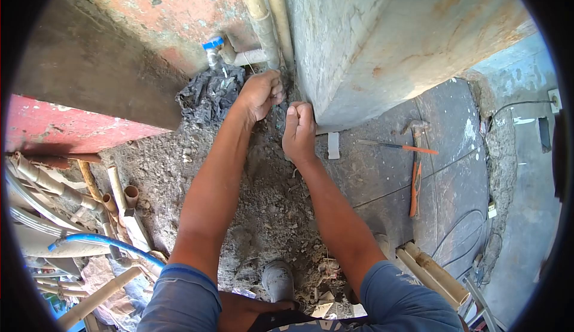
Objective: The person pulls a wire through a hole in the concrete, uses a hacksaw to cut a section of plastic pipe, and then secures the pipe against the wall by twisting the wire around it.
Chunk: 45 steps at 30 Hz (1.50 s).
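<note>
Two upright beige pipes run down the corner between the red wall and the grey pillar. At their lower end my left hand is closed, its fingers curled; what it may hold is hidden. Just right of it, beside the pillar's base, my right hand is also closed, thumb against the curled fingers, its contents too small to make out. The hands are slightly apart. A blue-handled valve on a short pipe is left of my left hand, above a crumpled black plastic bag.
A hammer and a thin orange-handled tool lie on the dark tiles at right, near a small white piece. Pipe pieces and a blue hose fill the lower left. Two pipes or channels lie lower right.
</note>
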{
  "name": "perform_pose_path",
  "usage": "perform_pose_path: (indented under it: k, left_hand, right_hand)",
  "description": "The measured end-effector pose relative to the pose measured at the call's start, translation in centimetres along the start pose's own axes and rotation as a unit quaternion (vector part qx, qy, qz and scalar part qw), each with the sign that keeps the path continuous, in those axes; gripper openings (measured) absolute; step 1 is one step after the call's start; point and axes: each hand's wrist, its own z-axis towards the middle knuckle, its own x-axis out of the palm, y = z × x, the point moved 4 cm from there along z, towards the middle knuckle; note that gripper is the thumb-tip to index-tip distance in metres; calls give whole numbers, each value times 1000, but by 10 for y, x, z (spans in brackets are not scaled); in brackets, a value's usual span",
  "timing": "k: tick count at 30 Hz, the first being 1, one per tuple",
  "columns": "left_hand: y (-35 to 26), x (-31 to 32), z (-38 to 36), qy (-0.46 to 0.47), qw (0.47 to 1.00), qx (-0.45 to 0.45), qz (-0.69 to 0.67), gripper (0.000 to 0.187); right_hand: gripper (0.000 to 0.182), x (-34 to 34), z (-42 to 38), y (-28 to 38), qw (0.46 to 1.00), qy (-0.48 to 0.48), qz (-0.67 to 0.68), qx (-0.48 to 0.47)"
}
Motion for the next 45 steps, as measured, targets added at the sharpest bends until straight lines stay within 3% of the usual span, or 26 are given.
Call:
perform_pose_path:
  k: [1,2,3,4,5,7,9,11,15,17,19,21,22,23,25,26,30,33,34,35,37,39,41,43,45]
  left_hand:
    - [1,2,-1,0,1000,4,0,26]
    - [-1,2,-3,-54,976,70,198,27]
    - [-5,3,-6,-107,906,130,388,28]
    - [-13,14,-16,-140,742,415,508,28]
    - [-10,13,-13,-143,741,416,507,28]
    - [-13,22,-23,-119,715,520,451,26]
    - [-16,20,-21,-98,728,520,437,25]
    - [-1,5,-3,-45,922,298,245,26]
    - [18,-2,6,-88,910,340,221,34]
    - [36,-9,-3,-55,940,302,149,24]
    - [46,2,-28,-74,938,314,128,24]
    - [57,3,-44,-108,955,257,-100,25]
    - [57,2,-43,-74,960,246,-108,25]
    - [56,-2,-38,-75,961,242,-111,25]
    - [41,-7,-19,-52,966,253,18,25]
    - [30,-7,-4,-47,960,274,22,25]
    - [31,2,-2,-89,937,310,135,25]
    - [58,-3,-35,-112,928,348,77,23]
    - [59,-7,-42,-112,951,286,41,25]
    - [55,-11,-34,-80,956,283,-5,29]
    - [36,-11,-17,-93,953,260,125,31]
    - [25,-2,3,-86,949,271,139,30]
    - [23,2,0,-84,941,285,160,29]
    - [35,8,-26,-145,920,337,137,26]
    - [45,3,-35,-121,938,316,81,25]
  right_hand:
    - [15,1,-1,-3,1000,4,-1,8]
    - [16,1,-2,-6,1000,9,-3,18]
    - [16,2,-2,-6,1000,12,-1,16]
    - [16,2,-3,-6,1000,7,-7,16]
    - [16,2,-3,-8,1000,3,-15,15]
    - [16,3,-4,-8,1000,-1,-9,17]
    - [16,5,-4,-11,1000,-6,-5,18]
    - [16,6,-6,-14,1000,-26,-7,8]
    - [17,13,-9,-25,998,-9,11,68]
    - [18,17,10,-14,997,-67,1,25]
    - [20,26,36,-9,996,-82,17,9]
    - [20,37,49,-23,990,-43,63,120]
    - [20,35,47,-24,993,-39,43,99]
    - [20,32,42,-25,993,-39,39,102]
    - [21,19,23,-6,993,-106,-28,-54]
    - [19,17,3,-17,998,-59,-1,30]
    - [17,15,10,3,999,-38,9,3]
    - [17,26,46,-13,1000,-8,-20,10]
    - [17,26,44,-17,999,-17,-9,32]
    - [17,23,37,-19,999,-17,-13,35]
    - [17,15,15,-7,999,-39,3,4]
    - [17,8,-3,1,1000,-23,-3,-17]
    - [18,9,-4,-6,998,-35,37,45]
    - [19,22,31,2,999,-18,-15,-48]
    - [18,26,49,-14,999,-23,-3,38]
